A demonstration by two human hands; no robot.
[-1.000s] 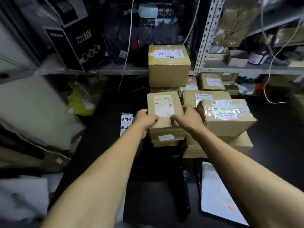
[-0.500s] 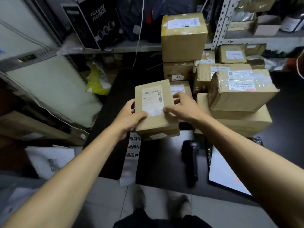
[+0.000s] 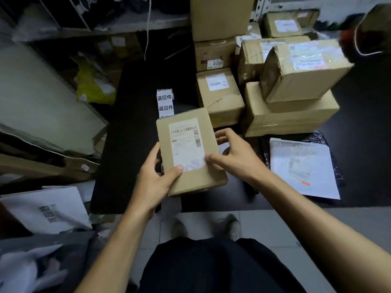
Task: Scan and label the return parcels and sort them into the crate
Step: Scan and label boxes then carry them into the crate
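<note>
Presently held: one small brown parcel [image 3: 191, 152], above the near edge of the black table [image 3: 135, 132]. Left hand [image 3: 153, 183] grips its lower left corner, thumb curled onto the white shipping label [image 3: 187, 143]; right hand [image 3: 234, 155] pinches the right edge, a fingertip at the label's corner. Barcodes show; the label's print is too small to read. Just beyond the grip: label strip [image 3: 165, 102] printed "退回件", lower end hidden by the parcel. Further beyond, right: stacked cartons, one tagged "0300" [image 3: 215, 64]. Right of the grip: white mailer [image 3: 302, 168], print blurred.

Both hands [image 3: 152, 182] grip small parcel [image 3: 190, 153] w/ label, above black table [image 3: 135, 123].
</note>
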